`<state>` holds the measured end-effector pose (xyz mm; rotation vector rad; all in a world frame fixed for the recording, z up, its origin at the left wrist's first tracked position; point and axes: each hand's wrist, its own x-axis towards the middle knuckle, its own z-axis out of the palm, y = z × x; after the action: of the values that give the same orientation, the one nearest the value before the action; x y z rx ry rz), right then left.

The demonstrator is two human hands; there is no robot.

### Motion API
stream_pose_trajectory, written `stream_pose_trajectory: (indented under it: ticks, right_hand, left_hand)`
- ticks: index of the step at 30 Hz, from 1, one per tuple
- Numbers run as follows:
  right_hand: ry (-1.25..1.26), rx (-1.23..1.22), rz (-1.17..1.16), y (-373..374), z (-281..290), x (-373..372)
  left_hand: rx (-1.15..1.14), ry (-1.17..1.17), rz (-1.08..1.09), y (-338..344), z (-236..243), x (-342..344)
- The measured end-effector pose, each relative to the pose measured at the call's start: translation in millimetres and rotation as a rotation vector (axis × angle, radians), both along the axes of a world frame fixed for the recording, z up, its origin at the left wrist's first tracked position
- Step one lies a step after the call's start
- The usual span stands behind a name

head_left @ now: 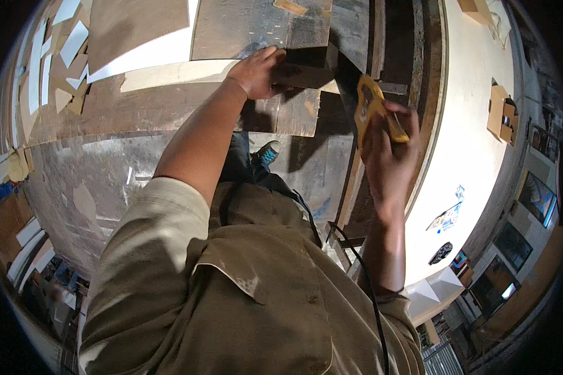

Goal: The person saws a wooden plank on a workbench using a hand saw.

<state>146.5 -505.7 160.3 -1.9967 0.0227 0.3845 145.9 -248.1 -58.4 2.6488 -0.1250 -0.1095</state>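
In my right hand (388, 147) is a handsaw, its yellow handle (370, 100) wrapped by my fingers. The dark saw blade (346, 76) points away from me and lies against the right end of a long narrow wooden board (175, 75). My left hand (259, 72) grips that board from above, a short way left of the blade, with part of its fingers in shadow. The board lies across a worn brown wooden workbench (219, 112), its right end near the bench's edge. Where blade and wood meet is too dark to make out.
A large pale panel (463, 131) stretches along my right, with a small cardboard box (499, 114) on it. White and brown offcuts (75, 42) lie at the far left. A black cable (375, 300) hangs down my front. My shoe (268, 152) shows below the bench.
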Motion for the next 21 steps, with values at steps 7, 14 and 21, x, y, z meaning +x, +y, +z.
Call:
stream_pose_trajectory:
  ticks: [7,14,21]
  right_hand:
    - [0.029,0.069,-0.032,-1.5,12.6,-21.0]
    - [0.057,0.113,-0.091,-12.3,-13.3,-12.6]
    - [-0.046,0.068,-0.048,-46.6,-13.6,-87.6]
  left_hand:
    - [0.218,0.078,-0.207,8.0,2.5,0.2]
    - [0.090,0.103,-0.159,-1.9,13.4,-0.1]
    - [0.209,-0.116,-0.277,9.1,16.0,-1.6]
